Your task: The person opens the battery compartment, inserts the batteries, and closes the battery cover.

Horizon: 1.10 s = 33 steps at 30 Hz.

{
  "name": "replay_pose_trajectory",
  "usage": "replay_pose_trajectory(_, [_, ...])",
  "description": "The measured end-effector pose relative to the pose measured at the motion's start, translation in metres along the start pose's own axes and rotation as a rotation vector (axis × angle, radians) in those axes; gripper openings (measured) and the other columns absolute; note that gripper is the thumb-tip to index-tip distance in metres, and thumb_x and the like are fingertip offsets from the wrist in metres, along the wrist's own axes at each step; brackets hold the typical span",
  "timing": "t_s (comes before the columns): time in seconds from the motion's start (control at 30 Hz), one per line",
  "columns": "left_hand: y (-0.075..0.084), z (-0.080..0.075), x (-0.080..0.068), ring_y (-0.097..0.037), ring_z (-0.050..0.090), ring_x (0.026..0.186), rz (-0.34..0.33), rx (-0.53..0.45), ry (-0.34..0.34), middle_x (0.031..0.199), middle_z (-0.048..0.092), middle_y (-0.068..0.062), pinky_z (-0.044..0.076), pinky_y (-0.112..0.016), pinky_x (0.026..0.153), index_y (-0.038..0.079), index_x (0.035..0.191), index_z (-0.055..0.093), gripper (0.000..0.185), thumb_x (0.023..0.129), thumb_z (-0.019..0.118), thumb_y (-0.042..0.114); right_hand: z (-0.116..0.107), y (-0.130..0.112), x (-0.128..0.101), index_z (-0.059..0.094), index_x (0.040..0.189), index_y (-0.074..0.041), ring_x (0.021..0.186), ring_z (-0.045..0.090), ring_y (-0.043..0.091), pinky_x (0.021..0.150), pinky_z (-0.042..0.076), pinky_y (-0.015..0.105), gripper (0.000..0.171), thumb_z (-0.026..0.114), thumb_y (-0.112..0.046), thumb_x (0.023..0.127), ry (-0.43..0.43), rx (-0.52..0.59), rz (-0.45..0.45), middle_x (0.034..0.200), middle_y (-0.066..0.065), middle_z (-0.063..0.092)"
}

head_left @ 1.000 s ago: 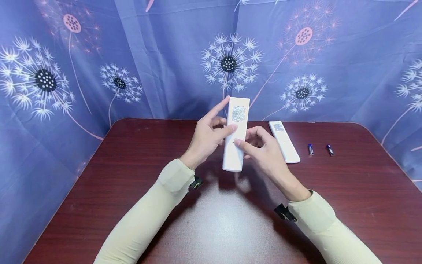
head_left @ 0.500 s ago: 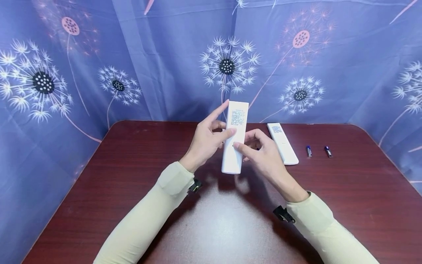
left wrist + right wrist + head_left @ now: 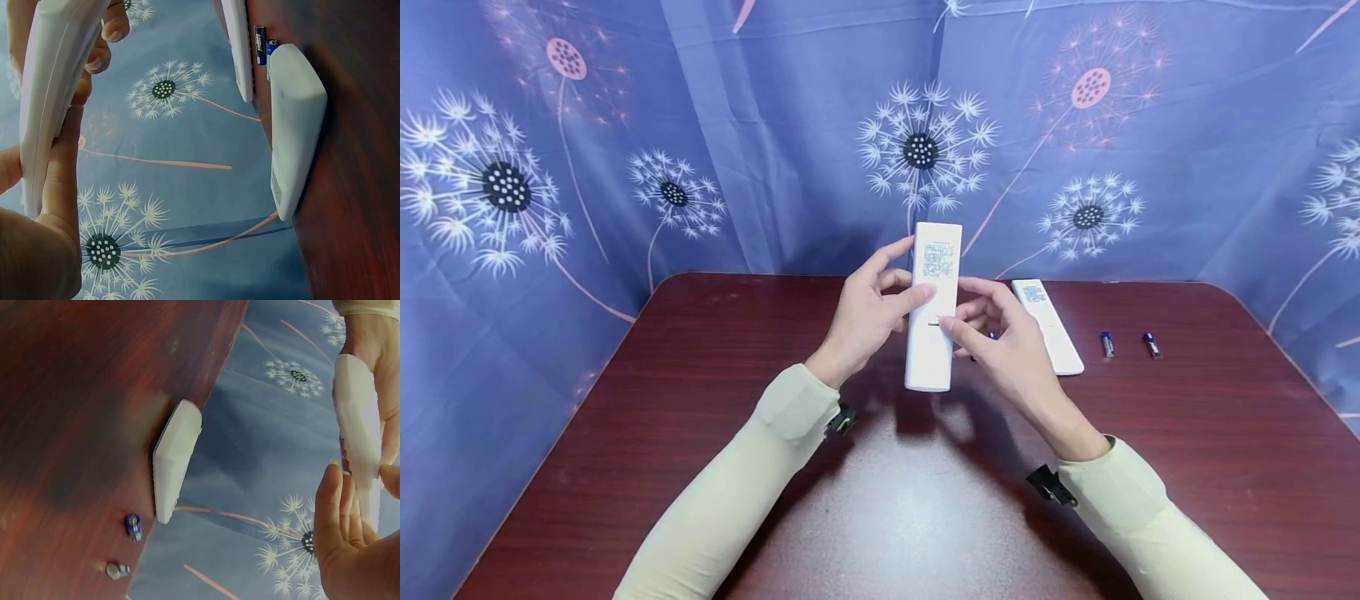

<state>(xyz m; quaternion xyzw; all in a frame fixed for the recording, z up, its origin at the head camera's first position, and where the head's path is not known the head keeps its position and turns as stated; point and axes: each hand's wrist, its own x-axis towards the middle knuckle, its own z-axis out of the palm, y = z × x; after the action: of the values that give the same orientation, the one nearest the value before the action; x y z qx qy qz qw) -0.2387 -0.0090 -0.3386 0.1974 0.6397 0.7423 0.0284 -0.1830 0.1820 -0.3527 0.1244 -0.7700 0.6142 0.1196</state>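
Observation:
I hold a white remote (image 3: 931,354) upright above the table, its back with a printed label facing me. My left hand (image 3: 867,318) grips its left edge, thumb across the back and fingers behind. My right hand (image 3: 1006,343) pinches it from the right, thumb tip on the seam across the back and fingers behind. The left wrist view shows the remote (image 3: 45,94) edge-on, with my left hand (image 3: 53,212) along it. In the right wrist view the remote (image 3: 357,406) sits between the thumb and fingers of my right hand (image 3: 340,537).
A second white remote (image 3: 1049,328) (image 3: 177,459) lies on the dark red table (image 3: 880,500) right of my hands. Two small blue batteries (image 3: 1106,342) (image 3: 1152,345) lie further right. A blue dandelion-print cloth (image 3: 775,150) hangs behind and beside the table.
The held remote has risen slightly and stands a little straighter. My right thumb has slid up its back to the seam, and the right index finger has stretched out behind it.

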Motion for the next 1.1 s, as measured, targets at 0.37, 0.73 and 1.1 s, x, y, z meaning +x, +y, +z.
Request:
replay_pose_trajectory(0.37, [0.002,-0.002,0.000,-0.023,0.071,0.078,-0.010,-0.004,0.020,0.104,0.073,-0.018,0.062,-0.035,0.062,0.016,0.155,0.055,0.064,0.097,0.076,-0.001,0.001,0.001,0.000,0.054,0.151,-0.005,0.081,0.067,0.018,0.068,0.064,0.034,0.061,0.077,0.004,0.095,-0.019,0.023,-0.062,0.103,0.017,0.066])
replay_pose_trajectory(0.73, [0.004,-0.008,-0.005,-0.018,0.063,0.069,-0.023,0.104,0.080,0.098,0.075,-0.011,0.055,-0.028,0.056,0.025,0.148,0.064,0.058,0.095,0.081,0.008,0.005,0.001,0.000,0.055,0.152,-0.009,0.085,0.069,0.020,0.073,0.061,0.027,0.062,0.077,0.001,0.096,-0.019,-0.040,-0.090,0.105,0.015,0.068])
replay_pose_trajectory(1.1, [0.005,-0.020,-0.009,-0.022,0.069,0.079,-0.032,0.105,0.097,0.102,0.075,-0.013,0.060,-0.035,0.059,0.024,0.149,0.063,0.059,0.095,0.081,0.007,0.005,0.000,0.000,0.055,0.154,-0.014,0.094,0.070,0.021,0.085,0.054,0.024,0.062,0.078,-0.005,0.097,-0.040,-0.100,-0.125,0.114,0.012,0.072])
